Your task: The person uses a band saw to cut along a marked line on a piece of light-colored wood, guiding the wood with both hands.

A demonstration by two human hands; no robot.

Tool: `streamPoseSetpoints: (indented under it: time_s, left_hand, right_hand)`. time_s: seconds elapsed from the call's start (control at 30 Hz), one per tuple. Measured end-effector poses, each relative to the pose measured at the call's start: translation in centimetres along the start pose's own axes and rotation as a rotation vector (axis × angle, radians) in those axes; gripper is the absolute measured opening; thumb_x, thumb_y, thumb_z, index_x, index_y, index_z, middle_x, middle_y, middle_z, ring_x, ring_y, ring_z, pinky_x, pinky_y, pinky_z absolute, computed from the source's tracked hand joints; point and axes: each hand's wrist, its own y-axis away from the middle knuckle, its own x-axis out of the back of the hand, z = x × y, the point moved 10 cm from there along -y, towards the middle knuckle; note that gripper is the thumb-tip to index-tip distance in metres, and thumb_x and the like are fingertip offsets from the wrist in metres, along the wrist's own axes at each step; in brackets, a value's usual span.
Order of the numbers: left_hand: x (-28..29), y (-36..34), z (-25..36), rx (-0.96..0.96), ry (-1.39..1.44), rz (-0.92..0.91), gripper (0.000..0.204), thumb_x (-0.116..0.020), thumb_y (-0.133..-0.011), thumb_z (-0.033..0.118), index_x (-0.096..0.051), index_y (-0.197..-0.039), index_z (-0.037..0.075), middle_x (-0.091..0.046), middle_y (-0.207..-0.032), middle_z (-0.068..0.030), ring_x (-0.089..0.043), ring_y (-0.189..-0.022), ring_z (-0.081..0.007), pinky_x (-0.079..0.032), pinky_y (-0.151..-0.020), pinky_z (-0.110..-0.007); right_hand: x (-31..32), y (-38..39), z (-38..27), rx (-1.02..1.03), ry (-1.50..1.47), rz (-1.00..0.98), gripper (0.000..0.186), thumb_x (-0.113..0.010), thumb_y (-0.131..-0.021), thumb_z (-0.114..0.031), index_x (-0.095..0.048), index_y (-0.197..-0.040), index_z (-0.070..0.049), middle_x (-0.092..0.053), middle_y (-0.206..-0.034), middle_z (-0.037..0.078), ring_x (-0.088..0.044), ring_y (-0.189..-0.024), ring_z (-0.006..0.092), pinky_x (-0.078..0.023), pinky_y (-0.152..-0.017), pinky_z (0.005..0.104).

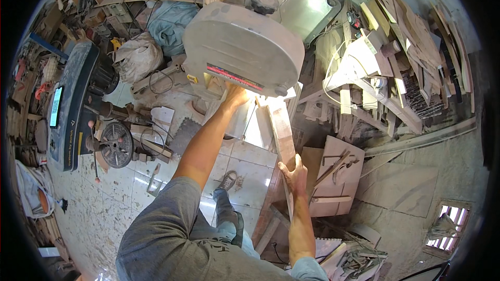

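A grey band saw [242, 47] stands in front of me, its rounded upper housing hiding part of the table below. A long wooden board [282, 127] runs from under the housing back toward me, its far end in bright light. My right hand [295, 173] is closed around the board's near part, thumb and fingers on its sides. My left arm reaches forward, and my left hand [237, 94] is at the saw table [241, 119] under the housing's lower edge. Its fingers are mostly hidden there, so their grip does not show.
A drill press [78, 104] with a round table [116, 144] stands at the left. Stacked boards and offcuts [411, 47] lean at the right, near a bright lamp [354, 65]. A panel [336, 177] with loose wood pieces lies right of my right hand. Cloth bundles [138, 54] lie behind.
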Motion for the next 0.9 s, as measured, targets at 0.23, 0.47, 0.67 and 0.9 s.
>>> streamPoseSetpoints:
  time_s: [0.23,0.47,0.67,0.9]
  left_hand:
    - [0.5,-0.4,0.4,0.014,0.041,0.014,0.063,-0.058,-0.102,0.042,-0.050,-0.156,0.012,-0.042,-0.166,-0.0186,-0.030,-0.156,-0.0388,-0.013,-0.123,-0.063]
    - [0.0,-0.8,0.1,0.060,0.068,-0.075,0.067,-0.058,-0.101,0.044,-0.046,-0.158,0.011,-0.039,-0.167,-0.0200,-0.026,-0.158,-0.0396,-0.011,-0.126,-0.059]
    - [0.5,-0.6,0.9,0.042,0.143,-0.086,0.065,-0.056,-0.101,0.042,-0.048,-0.157,0.009,-0.040,-0.167,-0.0214,-0.028,-0.157,-0.0400,-0.016,-0.127,-0.056]
    - [1.5,-0.5,1.8,0.039,0.209,-0.081,0.068,-0.066,-0.097,0.035,-0.047,-0.155,0.003,-0.043,-0.163,-0.0248,-0.035,-0.153,-0.0421,-0.027,-0.126,-0.051]
  right_hand:
    - [0.1,-0.1,-0.3,0.023,0.003,0.016,0.089,-0.084,-0.083,-0.045,-0.053,-0.142,0.014,-0.066,-0.126,0.040,-0.066,-0.121,0.0500,-0.055,-0.101,0.0500]
    - [-0.1,-0.5,0.1,0.004,-0.010,0.001,0.090,-0.084,-0.083,-0.045,-0.052,-0.142,0.015,-0.066,-0.127,0.041,-0.066,-0.123,0.0493,-0.055,-0.102,0.0490]
    - [0.0,-0.6,-0.1,-0.004,-0.020,-0.002,0.090,-0.084,-0.083,-0.044,-0.052,-0.143,0.015,-0.065,-0.129,0.040,-0.066,-0.124,0.0480,-0.054,-0.104,0.0476]
    - [0.0,-0.7,0.2,-0.010,-0.005,0.007,0.090,-0.084,-0.083,-0.044,-0.052,-0.143,0.015,-0.065,-0.129,0.039,-0.066,-0.123,0.0474,-0.055,-0.103,0.0476]
